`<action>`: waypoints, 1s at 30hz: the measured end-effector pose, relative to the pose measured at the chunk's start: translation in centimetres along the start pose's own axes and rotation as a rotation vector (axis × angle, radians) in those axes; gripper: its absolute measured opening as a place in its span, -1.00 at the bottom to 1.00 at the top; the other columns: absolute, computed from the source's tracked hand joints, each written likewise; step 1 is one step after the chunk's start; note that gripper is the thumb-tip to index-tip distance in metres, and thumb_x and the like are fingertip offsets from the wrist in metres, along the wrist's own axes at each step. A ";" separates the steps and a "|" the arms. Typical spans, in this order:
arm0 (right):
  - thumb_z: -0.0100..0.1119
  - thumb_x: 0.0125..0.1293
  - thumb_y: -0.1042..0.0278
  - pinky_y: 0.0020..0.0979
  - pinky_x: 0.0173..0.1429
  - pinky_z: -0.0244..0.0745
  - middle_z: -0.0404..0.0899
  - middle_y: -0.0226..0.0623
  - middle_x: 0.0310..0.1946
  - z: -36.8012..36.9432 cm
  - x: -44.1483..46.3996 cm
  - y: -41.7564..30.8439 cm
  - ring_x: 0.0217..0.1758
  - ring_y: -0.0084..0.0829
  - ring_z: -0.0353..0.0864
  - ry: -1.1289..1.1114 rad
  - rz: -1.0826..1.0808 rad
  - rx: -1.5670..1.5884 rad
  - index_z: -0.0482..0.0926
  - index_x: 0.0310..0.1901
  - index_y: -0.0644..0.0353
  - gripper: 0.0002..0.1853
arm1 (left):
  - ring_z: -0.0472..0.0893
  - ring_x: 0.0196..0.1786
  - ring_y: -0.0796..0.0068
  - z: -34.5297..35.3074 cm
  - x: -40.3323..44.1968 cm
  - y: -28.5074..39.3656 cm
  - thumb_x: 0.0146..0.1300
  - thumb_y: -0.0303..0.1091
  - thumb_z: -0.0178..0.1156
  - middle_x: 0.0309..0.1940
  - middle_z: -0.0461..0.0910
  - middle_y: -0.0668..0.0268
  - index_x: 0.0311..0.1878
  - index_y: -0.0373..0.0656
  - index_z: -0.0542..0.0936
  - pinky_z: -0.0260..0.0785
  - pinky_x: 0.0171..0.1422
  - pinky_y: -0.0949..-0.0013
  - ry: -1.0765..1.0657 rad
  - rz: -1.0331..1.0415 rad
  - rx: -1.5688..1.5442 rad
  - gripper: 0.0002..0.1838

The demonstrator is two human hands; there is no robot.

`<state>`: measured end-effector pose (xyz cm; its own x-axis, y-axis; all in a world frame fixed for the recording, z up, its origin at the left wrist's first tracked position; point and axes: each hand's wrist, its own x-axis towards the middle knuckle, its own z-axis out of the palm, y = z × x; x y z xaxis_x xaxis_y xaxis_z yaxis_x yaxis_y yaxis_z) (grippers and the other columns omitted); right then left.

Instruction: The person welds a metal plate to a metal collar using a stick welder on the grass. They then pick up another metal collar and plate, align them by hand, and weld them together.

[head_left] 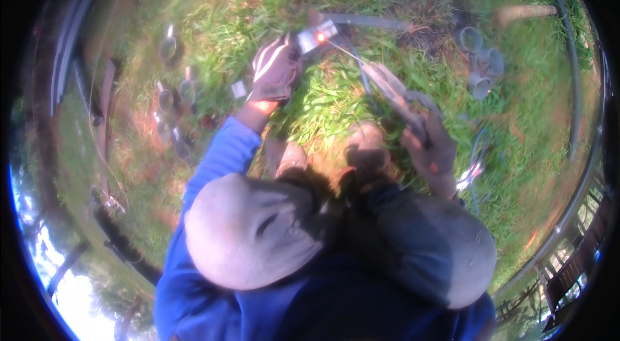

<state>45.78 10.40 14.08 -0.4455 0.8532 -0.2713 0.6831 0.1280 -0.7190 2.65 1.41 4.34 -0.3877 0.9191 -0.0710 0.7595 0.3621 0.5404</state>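
My left hand [276, 71], in a dark glove with pale stripes, is closed at the near end of a short, light metal piece [309, 40]. A small orange spot glows on that piece. My bare right hand [431, 150] is wrapped round the handle of a welding electrode holder [392, 87]. From its jaws a thin electrode [347, 51] reaches left, its tip close to the glowing spot. A long flat metal bar [368, 20] lies just beyond the piece. Some of my left fingers are hidden by the glove's back.
Cut pipe pieces [165, 100] stand in the grass at left, with more pipe rings [481, 86] at right. A small metal plate [239, 89] lies beside my left wrist. A wooden stick [526, 13] and a long dark pipe [572, 76] are at far right. My boots [367, 144] are below.
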 end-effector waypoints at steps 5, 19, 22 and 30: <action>0.87 0.31 0.29 -0.12 0.01 0.84 0.89 -0.02 0.01 -0.3 0.5 -1.2 -0.07 -0.02 0.97 0.005 -0.006 -0.058 0.78 0.43 0.15 -0.32 | 0.87 0.18 0.48 4.3 0.1 -4.1 0.82 -0.41 0.31 0.41 0.87 0.21 0.66 -0.28 0.65 0.81 0.29 0.43 -0.228 -0.067 -0.345 -0.54; 0.84 0.36 0.32 -0.18 0.05 0.85 0.89 -0.03 0.06 -0.2 0.6 -1.4 -0.04 -0.10 0.98 -0.012 0.079 0.039 0.77 0.46 0.21 -0.32 | 0.82 -0.17 -0.12 -1.5 0.0 2.3 0.54 -0.17 0.54 -0.16 0.82 0.07 0.37 -0.15 0.81 0.70 -0.04 -0.05 0.134 0.124 -0.006 -0.55; 0.84 0.35 0.39 -0.24 0.11 0.86 0.90 -0.02 0.10 0.0 0.3 0.5 0.01 -0.15 0.99 0.022 0.035 0.047 0.76 0.46 0.26 -0.32 | 0.81 -0.12 -0.24 -0.8 0.0 1.0 0.50 -0.11 0.54 -0.13 0.81 0.01 0.32 -0.16 0.83 0.70 0.01 -0.11 0.171 0.154 0.019 -0.54; 0.64 0.50 0.29 -0.27 0.02 0.71 0.81 -0.15 -0.03 0.1 0.6 0.4 -0.11 -0.25 0.82 -0.002 -0.064 0.029 0.66 0.53 0.23 -0.37 | 0.82 -0.10 -0.26 -0.4 0.1 0.5 0.49 -0.11 0.50 -0.09 0.83 -0.01 0.35 -0.19 0.84 0.71 0.05 -0.11 0.155 0.133 0.017 -0.51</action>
<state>45.68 10.86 13.57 -0.4886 0.8429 -0.2254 0.6360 0.1673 -0.7533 2.77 1.59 4.89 -0.3579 0.9246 0.1304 0.8175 0.2427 0.5223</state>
